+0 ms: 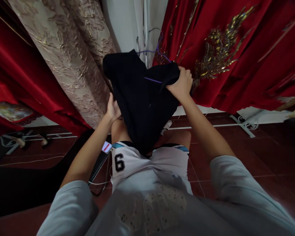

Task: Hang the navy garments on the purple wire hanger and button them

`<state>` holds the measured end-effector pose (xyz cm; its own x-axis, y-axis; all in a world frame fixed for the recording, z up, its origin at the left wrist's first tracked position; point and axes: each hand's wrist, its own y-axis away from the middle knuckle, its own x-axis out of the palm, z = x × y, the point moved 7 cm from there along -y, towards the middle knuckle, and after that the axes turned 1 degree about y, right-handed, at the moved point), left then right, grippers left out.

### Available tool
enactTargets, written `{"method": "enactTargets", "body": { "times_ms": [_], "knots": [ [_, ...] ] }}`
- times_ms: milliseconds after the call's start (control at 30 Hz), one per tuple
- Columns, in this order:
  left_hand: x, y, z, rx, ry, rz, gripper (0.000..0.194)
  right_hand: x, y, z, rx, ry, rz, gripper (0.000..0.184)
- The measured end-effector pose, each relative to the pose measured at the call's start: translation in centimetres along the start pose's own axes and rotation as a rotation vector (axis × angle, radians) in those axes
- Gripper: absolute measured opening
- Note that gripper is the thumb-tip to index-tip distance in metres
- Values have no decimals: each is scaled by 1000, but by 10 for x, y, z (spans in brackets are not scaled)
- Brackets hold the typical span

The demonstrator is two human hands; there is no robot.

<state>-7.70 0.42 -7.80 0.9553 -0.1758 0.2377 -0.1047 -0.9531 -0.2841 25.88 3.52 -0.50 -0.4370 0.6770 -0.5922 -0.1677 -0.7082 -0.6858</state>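
A dark garment [137, 95], black or deep navy, hangs in front of my knees on a thin purple hanger [158, 50]. The hanger's hook points up and away from me, and part of its bottom bar shows through a gap in the cloth. My right hand [182, 83] is closed around the garment's upper right corner. At the lower left edge of the cloth is my left hand [114, 109], its thumb pointing up and apart from the fingers. Its fingertips are partly hidden at the fabric. I cannot make out the garment's exact kind.
Red gowns [250, 65] with gold sequins hang on the right, a beige textured gown [71, 62] on the left. White rack legs [243, 126] stand on the red tiled floor [216, 144]. A lit phone [106, 147] lies by my left thigh, near a cable.
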Motion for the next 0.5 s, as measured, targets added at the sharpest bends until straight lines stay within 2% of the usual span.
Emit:
{"method": "enactTargets", "body": {
  "times_ms": [33, 100, 200, 333, 400, 500],
  "knots": [
    [-3, 2, 9, -30, 34, 25, 76, -4, -8, 4, 9, 16, 15, 70],
    [-8, 2, 20, -18, 80, 24, 71, -12, -22, 15, 3, 44, 59, 69],
    [-17, -3, 25, 92, 41, -71, 56, -27, -33, 29, -31, 103, 137, 68],
    [-26, -3, 37, 52, -48, -182, 53, -44, -36, 29, -6, 163, 125, 77],
    [-27, -1, 43, 28, -67, -213, 52, -43, -37, 31, -9, 165, 117, 79],
    [-23, -3, 46, 51, -68, -230, 49, -34, -40, 39, -93, 129, 144, 72]
  ]
}}
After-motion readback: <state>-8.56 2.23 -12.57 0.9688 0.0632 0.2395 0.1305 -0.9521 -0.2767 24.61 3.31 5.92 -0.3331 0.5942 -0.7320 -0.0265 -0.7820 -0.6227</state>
